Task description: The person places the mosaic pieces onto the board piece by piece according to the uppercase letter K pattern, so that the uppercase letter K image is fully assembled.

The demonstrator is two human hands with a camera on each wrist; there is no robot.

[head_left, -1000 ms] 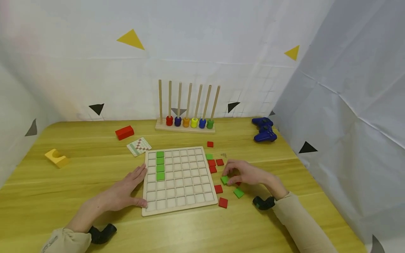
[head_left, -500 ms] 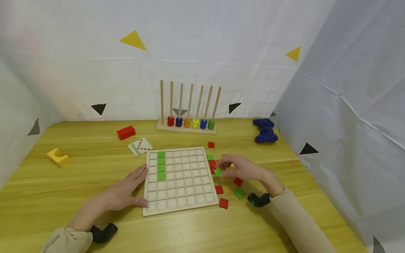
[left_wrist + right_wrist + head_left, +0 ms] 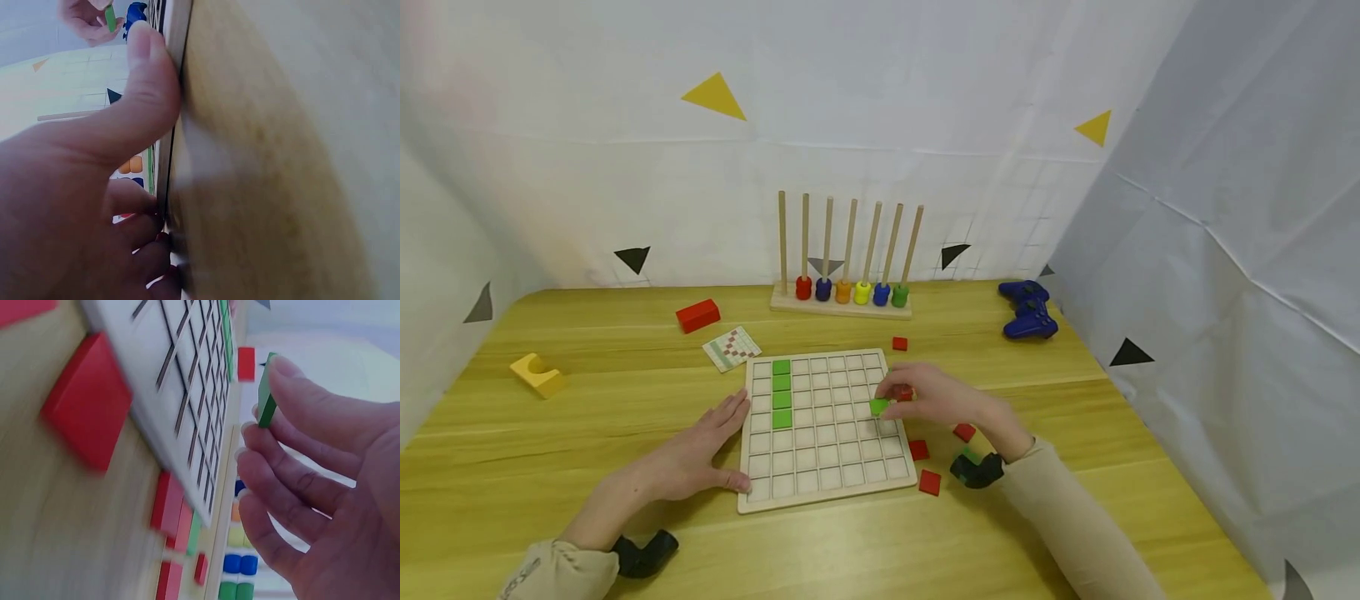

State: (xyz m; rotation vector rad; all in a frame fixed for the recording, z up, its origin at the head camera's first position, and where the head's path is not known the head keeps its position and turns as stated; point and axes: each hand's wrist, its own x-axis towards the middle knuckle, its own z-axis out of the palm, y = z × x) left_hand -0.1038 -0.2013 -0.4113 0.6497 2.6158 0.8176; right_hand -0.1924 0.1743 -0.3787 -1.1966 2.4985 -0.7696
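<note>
A wooden grid board (image 3: 827, 458) lies on the table, with several green square tiles (image 3: 782, 399) set in its second column from the left. My left hand (image 3: 688, 454) rests along the board's left edge, fingers straight, thumb on the rim near the lower corner. Over the right side of the board, my right hand (image 3: 936, 396) pinches a green tile (image 3: 267, 394) between thumb and fingertips; in the right wrist view the tile is held above the board. Loose red tiles (image 3: 929, 482) lie beside the board's right edge, some partly behind the right hand.
A pattern card (image 3: 732, 348) touches the board's upper left corner. Behind stands a peg rack (image 3: 841, 307) with coloured beads. A red block (image 3: 697, 316) and a yellow block (image 3: 538, 376) lie to the left, a blue game controller (image 3: 1028, 309) at the back right.
My right hand has picked the green tile off the table and carried it left, from beside the board to over its right columns. The left hand stays at the board's edge.
</note>
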